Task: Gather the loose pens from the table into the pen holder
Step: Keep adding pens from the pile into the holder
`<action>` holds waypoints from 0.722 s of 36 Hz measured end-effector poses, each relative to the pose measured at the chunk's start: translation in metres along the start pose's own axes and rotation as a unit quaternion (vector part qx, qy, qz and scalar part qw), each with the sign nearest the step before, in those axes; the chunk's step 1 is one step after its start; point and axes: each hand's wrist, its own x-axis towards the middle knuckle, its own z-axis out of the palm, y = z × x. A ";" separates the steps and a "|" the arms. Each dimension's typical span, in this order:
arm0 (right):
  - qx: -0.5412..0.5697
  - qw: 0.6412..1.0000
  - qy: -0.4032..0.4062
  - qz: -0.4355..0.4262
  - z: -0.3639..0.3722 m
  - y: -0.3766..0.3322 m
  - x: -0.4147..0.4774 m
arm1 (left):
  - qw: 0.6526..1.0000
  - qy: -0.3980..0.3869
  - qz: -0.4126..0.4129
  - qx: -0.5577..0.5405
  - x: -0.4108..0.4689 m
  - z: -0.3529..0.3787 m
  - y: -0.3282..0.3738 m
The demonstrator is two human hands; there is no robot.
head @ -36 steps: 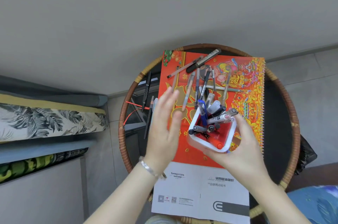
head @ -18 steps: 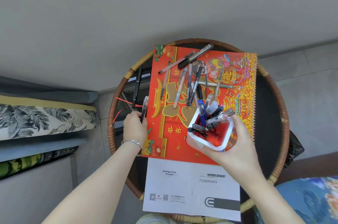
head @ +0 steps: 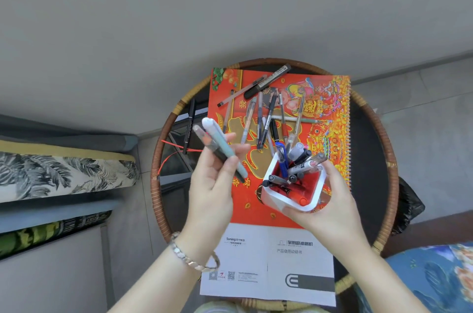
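My left hand (head: 212,184) has come up off the left edge of the round rattan-rimmed table (head: 163,149), where half a second ago it was pinching at the pens lying there. Now it is clenched around two pens (head: 217,143), a white-and-pale-teal one and a clear one with a dark barrel, held side by side between thumb and fingers, their caps pointing up and away from me. They hang in the air just left of the white square pen holder with the red inside (head: 294,184), not yet over its mouth.

My right hand (head: 330,205) grips that holder from below and the right, holding it tilted toward my left hand above the near part of the red festive spiral-bound calendar (head: 327,108). It already carries a good bunch of markers and pens, leaning to the far right corner.

So the pick is done and I judge the next thing is to swing these two over the rim and drop them in tip first; the free room looks to be at the near side.

Much is left. A scatter of loose pens (head: 266,118) lies across the far half of the calendar, and one slim black pen (head: 189,126) lies on the table's left edge, beside the red cord (head: 176,149).
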 end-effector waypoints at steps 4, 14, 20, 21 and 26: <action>-0.001 1.000 0.001 -0.019 0.001 0.000 -0.003 | 0.994 0.039 0.020 -0.104 -0.006 0.019 -0.004; -0.022 0.999 0.009 -0.033 -0.001 0.003 -0.011 | 0.996 -0.059 -0.002 0.073 -0.027 0.033 -0.024; -0.028 0.999 -0.019 -0.040 -0.002 0.012 -0.014 | 0.988 -0.068 0.097 0.095 -0.030 0.019 -0.020; -0.028 0.999 -0.017 -0.043 -0.002 0.012 -0.014 | 0.986 -0.072 0.110 0.100 -0.031 0.018 -0.021; -0.015 0.999 -0.015 -0.036 0.001 0.012 -0.014 | 0.973 -0.010 0.209 0.099 -0.030 0.021 -0.029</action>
